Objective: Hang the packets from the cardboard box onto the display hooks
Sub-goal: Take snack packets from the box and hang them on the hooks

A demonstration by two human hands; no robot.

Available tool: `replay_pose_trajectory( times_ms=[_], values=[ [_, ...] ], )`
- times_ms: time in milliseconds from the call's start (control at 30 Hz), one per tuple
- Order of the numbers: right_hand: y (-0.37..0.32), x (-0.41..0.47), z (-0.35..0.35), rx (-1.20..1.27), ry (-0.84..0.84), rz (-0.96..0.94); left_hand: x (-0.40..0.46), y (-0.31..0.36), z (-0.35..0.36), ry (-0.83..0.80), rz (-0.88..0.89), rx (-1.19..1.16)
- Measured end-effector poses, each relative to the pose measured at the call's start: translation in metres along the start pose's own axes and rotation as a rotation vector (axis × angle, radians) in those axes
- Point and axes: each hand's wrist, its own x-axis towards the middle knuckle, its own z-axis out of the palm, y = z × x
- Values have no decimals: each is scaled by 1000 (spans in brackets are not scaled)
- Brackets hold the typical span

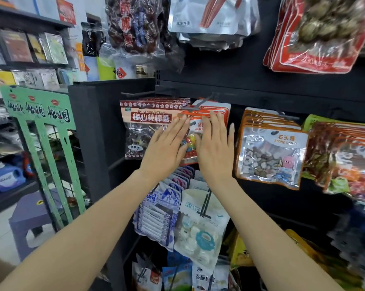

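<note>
- The orange-edged packets of coloured candy [193,141] hang in a stack on a black display hook [204,99] at the centre of the frame, mostly covered by the two hands.
- The left hand [167,147] lies flat on the left part of the front packet, its fingers [182,122] straight and released, tips reaching the orange top edge; it also overlaps the neighbouring packets.
- The right hand [215,148] lies flat on the right part of the same packet, fingers straight and together, thumb spread to the right, grasping nothing.
- Just left of them hangs a stack of plum lollipop packets [144,124] with a dark red flowered header.
- To the right, well apart from the hands, hang stone candy packets [270,154] with clear windows, and further right a blurred stack of orange packets [349,162].
- Below the hands hang blue-and-white packets [156,213] and a white packet with a teal ring [200,229].
- All hang on a black display panel [230,80]; at the upper right are red packets [316,34], at the top centre silver pouches [211,15].
- At the left of the frame stands a green rack [39,110], with a purple stool [28,213] on the floor beside it.
</note>
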Motion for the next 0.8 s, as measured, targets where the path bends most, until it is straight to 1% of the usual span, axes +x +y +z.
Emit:
replay_pose_trajectory(
  times_ms=[100, 167, 200, 267, 400, 500, 533, 600, 733, 800],
  values=[
    [2, 5, 5, -26, -98, 27, 14, -2, -4, -166, -10, 95],
    [2, 5, 6, -27, -112, 48, 22, 0, -8, -217, -43, 118],
    [1, 4, 5, -21, -112, 52, 23, 2, -11, -214, -53, 119],
    [-3, 1, 0, -8, -101, 44, 21, 5, -18, -159, -58, 92],
    [-16, -18, -13, 102, -11, 39, 3, 3, -27, 57, -120, -36],
    [-35, -39, -23, 185, 27, 26, -24, -9, -34, 63, -220, -91],
    [-44, -46, -24, 250, -5, 23, -36, -15, -35, 59, -245, -92],
    [-66, -55, -26, 421, -139, 35, -63, -31, -40, 7, -296, -64],
    [-130, -76, -24, 613, -454, -58, -130, -69, -49, -240, -475, -130],
    [-169, -92, -24, 684, -627, -121, -168, -89, -58, -337, -541, -90]
  ],
)
